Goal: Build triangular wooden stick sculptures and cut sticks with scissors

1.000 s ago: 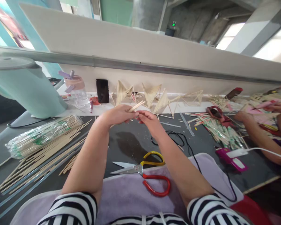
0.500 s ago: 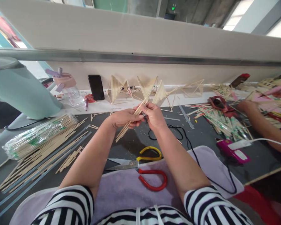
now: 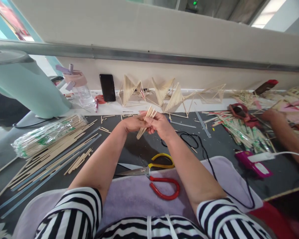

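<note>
A small bundle of thin wooden sticks [image 3: 150,113] stands tilted between my two hands, over the dark table. My left hand [image 3: 136,122] is closed round it from the left. From the right, my right hand [image 3: 160,124] presses its fingers on the same sticks. Below the hands lie large scissors [image 3: 144,170] with one yellow and one red handle, blades spread, partly on a purple cloth [image 3: 137,196]. Behind the hands stand twisted fan-shaped stick frames [image 3: 161,91].
On the left are a wrapped stick bundle [image 3: 49,134], loose long sticks [image 3: 47,157], a water bottle [image 3: 81,88] and a phone [image 3: 107,87]. A black cord [image 3: 201,151] curls right, near a magenta device [image 3: 255,164]. Another person's arm [image 3: 284,132] is at far right.
The bundle has turned more upright and sits shorter in my hands. My right fingers have closed further over its front. The whole view has shifted slightly.
</note>
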The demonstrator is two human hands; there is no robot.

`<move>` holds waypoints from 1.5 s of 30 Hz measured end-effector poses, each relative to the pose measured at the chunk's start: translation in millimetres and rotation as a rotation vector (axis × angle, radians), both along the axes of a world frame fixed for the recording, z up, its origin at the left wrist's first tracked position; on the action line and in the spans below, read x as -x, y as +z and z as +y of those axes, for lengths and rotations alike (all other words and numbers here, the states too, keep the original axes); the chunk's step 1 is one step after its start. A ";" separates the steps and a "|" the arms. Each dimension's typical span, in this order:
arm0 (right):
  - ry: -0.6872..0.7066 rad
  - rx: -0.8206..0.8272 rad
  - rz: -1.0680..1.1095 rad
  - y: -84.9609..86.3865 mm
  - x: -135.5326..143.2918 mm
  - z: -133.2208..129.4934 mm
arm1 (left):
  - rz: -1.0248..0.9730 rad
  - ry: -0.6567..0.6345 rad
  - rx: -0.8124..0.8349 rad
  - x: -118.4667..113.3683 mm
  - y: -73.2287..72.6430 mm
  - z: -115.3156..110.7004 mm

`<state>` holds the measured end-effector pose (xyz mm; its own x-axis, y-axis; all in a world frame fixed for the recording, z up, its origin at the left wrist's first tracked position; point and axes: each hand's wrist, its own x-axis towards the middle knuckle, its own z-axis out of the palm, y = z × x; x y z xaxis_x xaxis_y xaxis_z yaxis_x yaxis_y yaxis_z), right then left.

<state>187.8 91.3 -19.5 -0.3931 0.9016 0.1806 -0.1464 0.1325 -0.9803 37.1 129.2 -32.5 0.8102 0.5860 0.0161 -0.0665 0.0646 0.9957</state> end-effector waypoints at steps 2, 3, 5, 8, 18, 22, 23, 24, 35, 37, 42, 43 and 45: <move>0.008 0.000 -0.057 -6.1 2.9 0.1 | 0.073 -0.024 -0.016 1.4 -3.6 1.1; 0.007 0.003 -0.079 -8.7 3.9 0.3 | 0.094 -0.041 -0.023 1.7 -4.4 1.4; -0.001 0.023 -0.092 -12.1 5.1 1.2 | 0.100 -0.085 -0.022 2.0 -4.3 1.4; -0.041 0.057 -0.039 -10.5 3.4 3.8 | 0.085 -0.152 0.024 4.7 -1.8 0.7; -0.192 0.098 0.336 15.5 -19.0 14.1 | 0.197 -0.112 0.183 20.3 -1.3 2.4; -0.156 0.127 0.352 13.8 -13.6 10.8 | 0.149 -0.087 0.192 16.0 2.8 0.4; -0.137 0.128 0.357 13.3 -12.2 9.7 | 0.141 -0.097 0.185 16.3 4.3 0.3; -0.120 0.126 0.359 12.8 -11.3 8.9 | 0.140 -0.108 0.175 17.5 5.8 0.5; -0.036 0.127 0.297 5.5 -4.2 6.8 | 0.275 -0.018 -0.108 27.1 24.1 1.5; -0.029 0.139 0.293 5.6 -3.7 6.7 | 0.326 0.028 -0.154 24.9 27.9 0.7; -0.029 0.168 0.334 7.5 -3.0 4.4 | 0.446 0.077 -0.157 23.2 38.5 -3.2; -0.020 0.173 0.347 8.3 -2.6 3.3 | 0.452 0.076 -0.155 24.2 40.1 -6.2; 0.005 0.192 0.357 9.7 -1.3 0.3 | 0.442 0.095 -0.167 27.6 40.7 -15.6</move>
<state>189.1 91.6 -9.9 -0.3410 0.9303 0.1353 -0.4820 -0.0494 -0.8748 9.5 113.6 8.2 0.7032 0.6767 -0.2181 0.3680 -0.0840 0.9260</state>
